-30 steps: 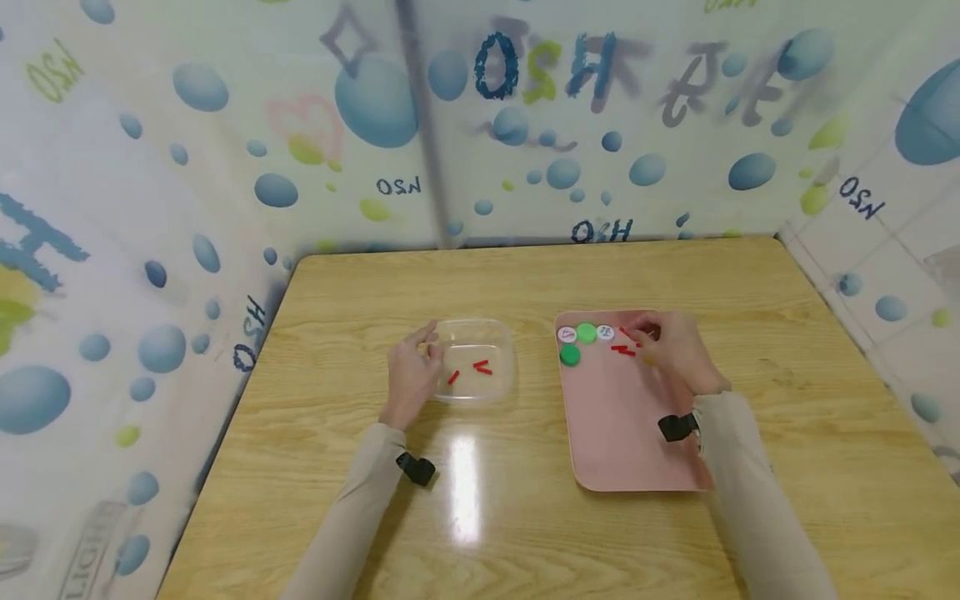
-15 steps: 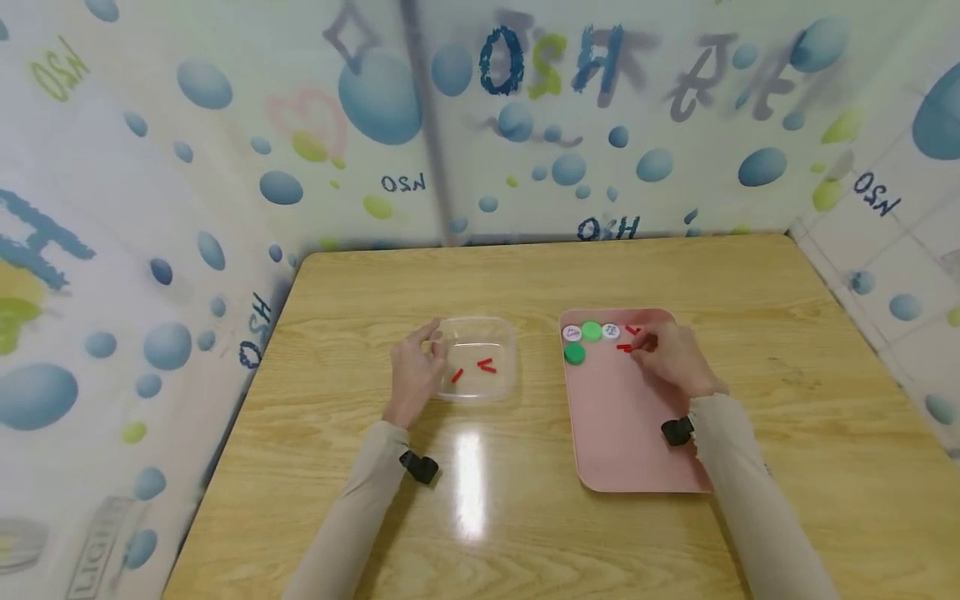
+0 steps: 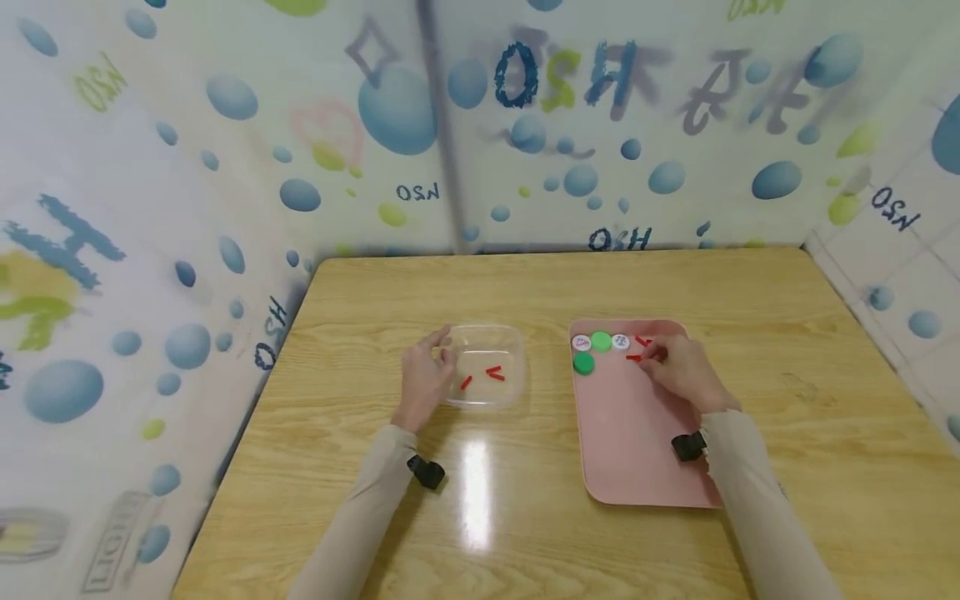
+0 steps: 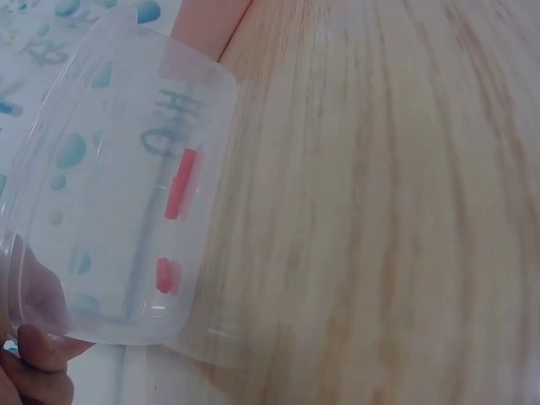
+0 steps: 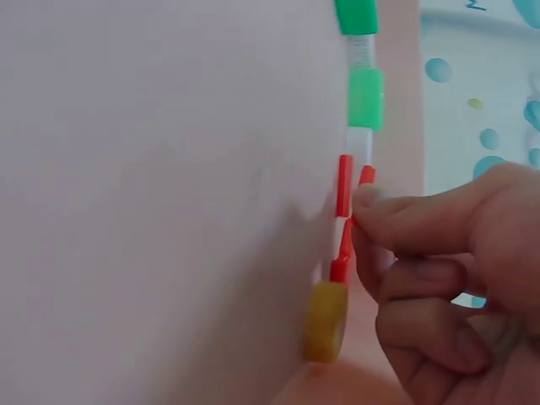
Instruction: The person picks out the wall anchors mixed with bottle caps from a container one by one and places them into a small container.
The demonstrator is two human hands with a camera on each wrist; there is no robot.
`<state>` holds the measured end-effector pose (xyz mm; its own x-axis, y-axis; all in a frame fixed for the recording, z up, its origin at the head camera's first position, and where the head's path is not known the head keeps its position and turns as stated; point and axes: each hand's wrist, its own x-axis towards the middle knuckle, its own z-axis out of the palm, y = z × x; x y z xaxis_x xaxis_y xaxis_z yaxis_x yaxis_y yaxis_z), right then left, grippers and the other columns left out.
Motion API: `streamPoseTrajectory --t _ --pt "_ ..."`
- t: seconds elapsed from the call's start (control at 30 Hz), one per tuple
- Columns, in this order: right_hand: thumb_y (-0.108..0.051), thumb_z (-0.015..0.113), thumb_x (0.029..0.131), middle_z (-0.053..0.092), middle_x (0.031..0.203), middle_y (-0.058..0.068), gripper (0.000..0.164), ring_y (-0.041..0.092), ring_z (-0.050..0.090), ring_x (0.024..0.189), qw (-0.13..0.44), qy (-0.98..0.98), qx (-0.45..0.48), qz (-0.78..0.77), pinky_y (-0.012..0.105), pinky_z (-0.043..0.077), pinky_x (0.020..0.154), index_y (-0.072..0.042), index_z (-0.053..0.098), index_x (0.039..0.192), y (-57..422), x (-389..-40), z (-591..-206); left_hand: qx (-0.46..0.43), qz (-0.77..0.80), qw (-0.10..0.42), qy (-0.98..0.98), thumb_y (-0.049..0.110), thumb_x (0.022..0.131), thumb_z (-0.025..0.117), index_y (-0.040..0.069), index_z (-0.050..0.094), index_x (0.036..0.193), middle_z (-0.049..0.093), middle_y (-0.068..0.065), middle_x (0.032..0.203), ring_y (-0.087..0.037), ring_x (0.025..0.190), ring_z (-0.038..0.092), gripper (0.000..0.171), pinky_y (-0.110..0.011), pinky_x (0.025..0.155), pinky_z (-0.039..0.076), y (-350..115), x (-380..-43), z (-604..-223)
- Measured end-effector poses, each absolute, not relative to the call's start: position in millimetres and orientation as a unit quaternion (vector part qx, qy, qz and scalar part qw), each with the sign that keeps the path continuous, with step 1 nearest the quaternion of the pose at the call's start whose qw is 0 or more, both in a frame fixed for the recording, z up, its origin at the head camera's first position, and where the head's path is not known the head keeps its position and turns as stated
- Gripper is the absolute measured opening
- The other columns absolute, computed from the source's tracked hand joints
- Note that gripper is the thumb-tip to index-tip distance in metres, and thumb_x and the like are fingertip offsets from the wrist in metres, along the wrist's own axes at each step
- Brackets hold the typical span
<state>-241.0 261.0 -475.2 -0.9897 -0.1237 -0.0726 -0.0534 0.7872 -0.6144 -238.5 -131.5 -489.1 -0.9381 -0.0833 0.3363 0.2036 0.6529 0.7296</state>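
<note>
In the head view my left hand [image 3: 425, 379] grips the left wall of a clear plastic container [image 3: 486, 403], its fingers curled at the rim. Inside lie 3 short red sticks [image 3: 492, 369]. My right hand [image 3: 684, 371] is over the far end of a pink tray [image 3: 637, 450]. Its thumb and forefinger pinch at a small red stick [image 5: 346, 239], partly hidden by the fingertips. Other red sticks [image 5: 344, 186] lie right around those fingertips. A yellow round cap [image 5: 326, 322] sits beside them in the right wrist view, hidden behind the hand in the head view.
White caps [image 3: 620, 342] and green caps [image 3: 583, 362] stand in the tray's far left corner. Both tray and container rest on a wooden table [image 3: 360, 325], with a patterned curtain [image 3: 480, 158] behind it. A black wrist camera [image 3: 688, 447] hangs over the tray.
My right hand has lowered toward the sticks and closed its fingertips among them; fewer sticks show beside it. The left hand stays at the container. The head view has shifted slightly.
</note>
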Motion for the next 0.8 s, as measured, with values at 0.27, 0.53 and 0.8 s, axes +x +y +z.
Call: streamPoseTrajectory --t 0.27,0.53,0.8 --pt "-0.008 0.067 0.095 0.065 0.108 0.019 0.015 0.030 0.055 0.088 -0.007 0.941 -0.053 -0.335 0.033 0.051 0.074 0.001 0.071 0.106 257 -241 -473 -0.032 -0.400 0.180 -0.898 -0.002 0.085 0.056 -0.001 0.069 0.128 0.077 -0.019 0.103 -0.003 0.045 0.039 0.044 -0.020 0.048 0.034 -130 -238 -488" --pt "-0.008 0.067 0.096 0.066 0.089 0.016 0.015 0.023 0.052 0.073 -0.074 0.929 -0.086 -0.353 0.022 0.041 0.058 0.001 0.070 0.107 248 -245 -467 -0.030 -0.393 0.185 -0.900 -0.002 0.085 0.055 -0.001 0.069 0.127 0.077 -0.019 0.103 -0.004 0.044 0.037 0.044 -0.020 0.047 0.032 -131 -238 -488" --pt "-0.004 0.067 0.095 0.067 0.086 0.015 0.013 0.021 0.051 0.069 -0.148 0.899 -0.130 -0.391 0.018 0.042 0.052 0.002 0.070 0.106 235 -245 -463 -0.031 -0.389 0.179 -0.903 -0.002 0.087 0.055 -0.001 0.069 0.127 0.077 -0.019 0.104 -0.004 0.045 0.033 0.043 -0.021 0.049 0.031 -129 -237 -487"
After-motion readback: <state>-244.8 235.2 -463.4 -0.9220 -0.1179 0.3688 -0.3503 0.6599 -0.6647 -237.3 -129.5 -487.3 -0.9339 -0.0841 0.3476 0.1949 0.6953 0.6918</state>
